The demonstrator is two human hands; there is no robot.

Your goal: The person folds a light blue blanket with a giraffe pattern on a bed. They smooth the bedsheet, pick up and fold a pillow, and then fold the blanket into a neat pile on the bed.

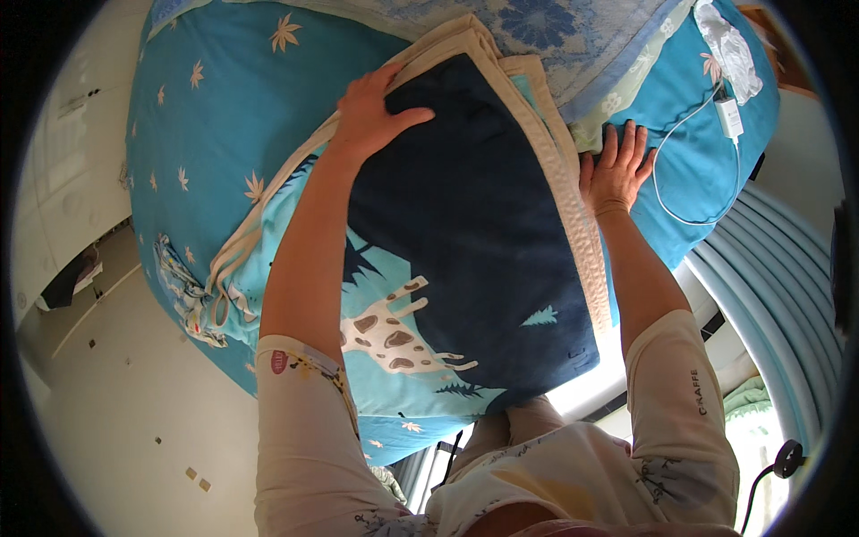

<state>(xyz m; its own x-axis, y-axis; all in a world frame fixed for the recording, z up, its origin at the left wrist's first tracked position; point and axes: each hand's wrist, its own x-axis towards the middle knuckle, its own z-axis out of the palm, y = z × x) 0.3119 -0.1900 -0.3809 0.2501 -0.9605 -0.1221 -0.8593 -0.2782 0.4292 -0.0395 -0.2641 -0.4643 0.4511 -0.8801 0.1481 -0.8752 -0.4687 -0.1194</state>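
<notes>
A folded blanket (463,174) with tan edging lies before me on a bed. Dark navy fabric shows on its upper face, and turquoise fabric with a spotted giraffe print lies below and to the left. My left hand (368,114) rests on the blanket's upper left edge, thumb spread over the navy cloth and fingers against the tan border. Flat on the teal bed sheet (221,121), just outside the blanket's right edge, is my right hand (615,174) with its fingers apart. The side of its palm lies close to the tan border.
A blue floral cover (537,33) lies across the top of the bed. Right of my right hand are a white charger (729,117) with a looped cable and crumpled white plastic (728,50). Bunched printed cloth (184,295) sits at the left edge. Pale blue curtains (772,268) hang at right.
</notes>
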